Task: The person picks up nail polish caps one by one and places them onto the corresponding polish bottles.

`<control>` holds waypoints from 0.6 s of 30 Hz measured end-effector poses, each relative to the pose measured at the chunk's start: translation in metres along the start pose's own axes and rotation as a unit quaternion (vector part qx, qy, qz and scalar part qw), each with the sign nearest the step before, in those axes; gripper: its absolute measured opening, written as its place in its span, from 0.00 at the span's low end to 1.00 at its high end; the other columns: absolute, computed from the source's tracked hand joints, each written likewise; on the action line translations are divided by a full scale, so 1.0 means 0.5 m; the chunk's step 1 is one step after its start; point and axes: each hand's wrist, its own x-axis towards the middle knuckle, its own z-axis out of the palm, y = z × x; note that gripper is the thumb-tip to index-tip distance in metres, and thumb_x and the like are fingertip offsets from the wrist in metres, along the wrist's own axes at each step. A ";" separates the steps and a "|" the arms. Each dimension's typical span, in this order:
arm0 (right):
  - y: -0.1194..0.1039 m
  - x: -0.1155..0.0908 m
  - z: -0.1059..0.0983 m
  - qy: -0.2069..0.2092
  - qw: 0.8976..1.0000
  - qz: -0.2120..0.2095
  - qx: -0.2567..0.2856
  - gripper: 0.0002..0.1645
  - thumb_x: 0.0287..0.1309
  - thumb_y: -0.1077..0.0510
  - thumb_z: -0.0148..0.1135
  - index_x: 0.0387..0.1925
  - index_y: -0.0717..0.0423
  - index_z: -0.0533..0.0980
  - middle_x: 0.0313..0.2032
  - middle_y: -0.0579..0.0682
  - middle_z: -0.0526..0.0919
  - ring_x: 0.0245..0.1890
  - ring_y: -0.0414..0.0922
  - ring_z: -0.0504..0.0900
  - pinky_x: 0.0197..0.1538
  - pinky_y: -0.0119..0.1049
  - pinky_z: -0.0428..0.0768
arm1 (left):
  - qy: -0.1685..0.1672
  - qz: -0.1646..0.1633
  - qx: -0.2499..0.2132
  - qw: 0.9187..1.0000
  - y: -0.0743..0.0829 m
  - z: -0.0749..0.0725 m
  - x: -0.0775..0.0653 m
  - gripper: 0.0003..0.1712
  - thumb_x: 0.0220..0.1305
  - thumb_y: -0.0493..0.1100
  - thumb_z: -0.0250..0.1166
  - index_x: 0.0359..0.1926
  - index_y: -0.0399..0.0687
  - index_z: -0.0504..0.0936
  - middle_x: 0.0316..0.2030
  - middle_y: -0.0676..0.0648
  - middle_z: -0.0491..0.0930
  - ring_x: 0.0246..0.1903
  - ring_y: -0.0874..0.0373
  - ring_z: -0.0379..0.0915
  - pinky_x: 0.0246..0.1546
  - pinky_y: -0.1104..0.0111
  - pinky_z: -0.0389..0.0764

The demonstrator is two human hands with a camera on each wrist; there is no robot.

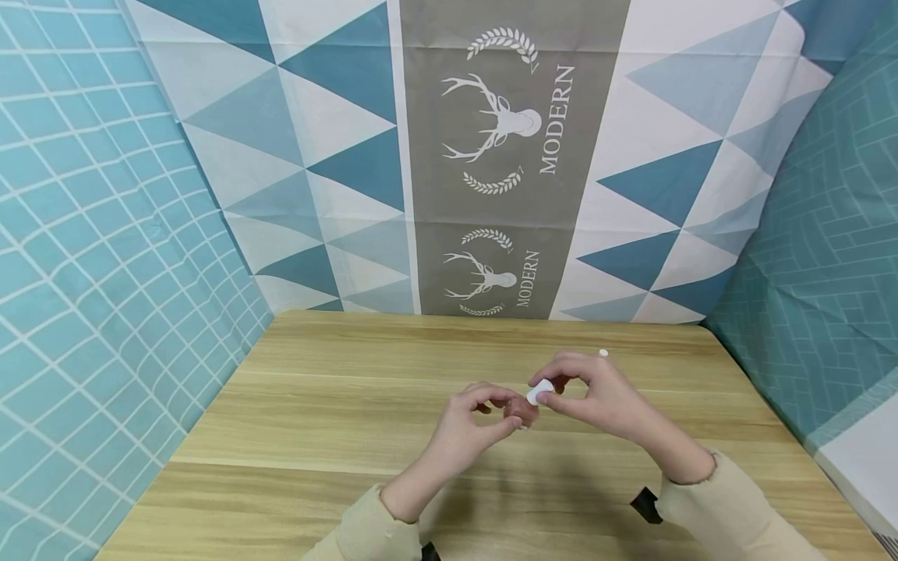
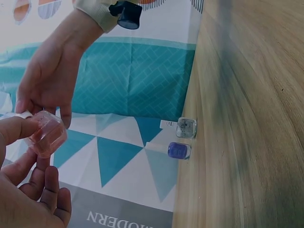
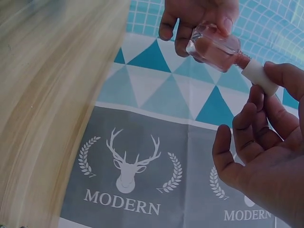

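Note:
A small clear bottle of pinkish nail polish (image 1: 521,411) is held above the table, tilted, between the thumb and fingers of my left hand (image 1: 466,425). My right hand (image 1: 602,396) pinches its white cap (image 1: 539,391) between thumb and fingers. In the right wrist view the threaded neck (image 3: 242,61) shows between the bottle glass and the cap (image 3: 260,77), which lines up with it. Whether a brush is inside the cap cannot be seen. The left wrist view shows the bottle (image 2: 49,135) in the left fingers, the cap mostly hidden.
Two more small bottles stand on the wooden table (image 1: 316,405), one clear greyish (image 2: 186,128) and one purple-blue (image 2: 179,150). From the head, only a white cap top (image 1: 603,353) shows behind the right hand. Patterned cloths (image 1: 337,195) hang around the table.

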 end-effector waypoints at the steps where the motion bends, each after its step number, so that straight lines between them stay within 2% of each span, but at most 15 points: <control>1: 0.001 0.001 0.001 -0.001 1.000 0.002 0.004 0.08 0.55 0.57 0.67 0.39 0.45 0.81 0.31 0.36 0.80 0.31 0.35 0.76 0.36 0.30 0.77 | -0.001 -0.002 -0.002 1.000 0.000 0.000 0.000 0.12 0.54 0.42 0.70 0.41 0.55 0.85 0.37 0.58 0.84 0.41 0.57 0.76 0.44 0.61 0.75; 4: 0.002 0.002 0.003 -0.005 1.000 0.014 0.016 0.08 0.55 0.56 0.67 0.38 0.45 0.81 0.30 0.37 0.80 0.31 0.36 0.76 0.36 0.31 0.76 | -0.001 -0.007 -0.004 1.000 0.002 0.001 0.001 0.12 0.53 0.41 0.70 0.41 0.53 0.85 0.37 0.56 0.84 0.40 0.58 0.76 0.44 0.61 0.75; 11: 0.006 0.008 0.009 -0.008 0.999 0.029 0.036 0.07 0.53 0.55 0.68 0.35 0.43 0.81 0.30 0.38 0.80 0.30 0.37 0.76 0.35 0.31 0.75 | -0.007 -0.022 -0.024 0.999 0.006 0.006 0.003 0.14 0.53 0.35 0.69 0.43 0.45 0.84 0.37 0.49 0.84 0.41 0.48 0.76 0.43 0.59 0.75; 15: 0.008 0.012 0.013 -0.004 0.998 0.037 0.052 0.06 0.53 0.55 0.69 0.34 0.45 0.81 0.29 0.39 0.80 0.30 0.38 0.76 0.36 0.31 0.75 | -0.008 -0.033 -0.031 0.999 0.005 0.006 0.002 0.14 0.55 0.38 0.69 0.44 0.48 0.84 0.37 0.51 0.84 0.41 0.53 0.77 0.44 0.57 0.75; 18: 0.010 0.014 0.016 0.002 0.997 0.050 0.064 0.04 0.52 0.55 0.69 0.32 0.46 0.81 0.28 0.40 0.80 0.30 0.39 0.76 0.37 0.32 0.75 | -0.007 -0.037 -0.035 0.999 0.006 0.006 0.001 0.13 0.56 0.43 0.69 0.44 0.52 0.84 0.38 0.54 0.84 0.42 0.59 0.76 0.45 0.60 0.74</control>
